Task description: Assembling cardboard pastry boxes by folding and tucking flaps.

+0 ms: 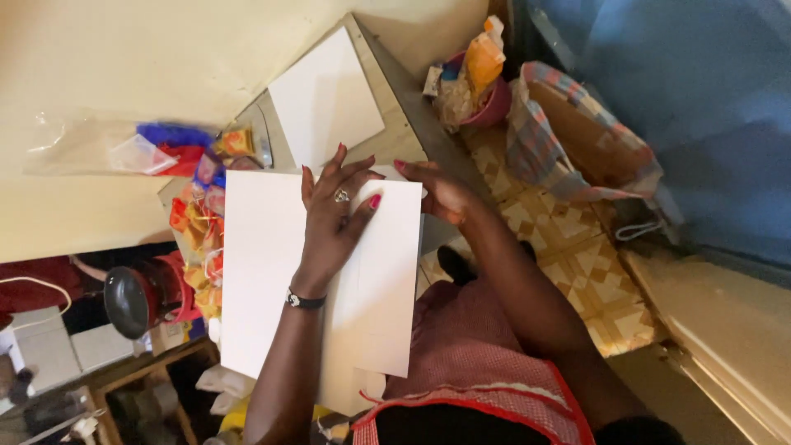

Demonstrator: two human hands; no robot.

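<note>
A large white sheet of paper [264,272] lies across the small table, one half folded over the other. My left hand [336,216] presses flat on the sheet's middle, fingers spread, a ring on one finger and a dark band at the wrist. At the sheet's top right edge, my right hand [437,191] grips the paper's rim, thumb on top. A second white sheet [325,99] lies further back on the table, apart from both hands.
Colourful scraps and small packets [198,222] lie along the table's left edge, with a clear plastic bag [124,148] beyond them. A pink bowl of wrappers [474,82] and a checked bag [577,140] stand on the tiled floor [593,280]. A dark round pot [132,301] sits lower left.
</note>
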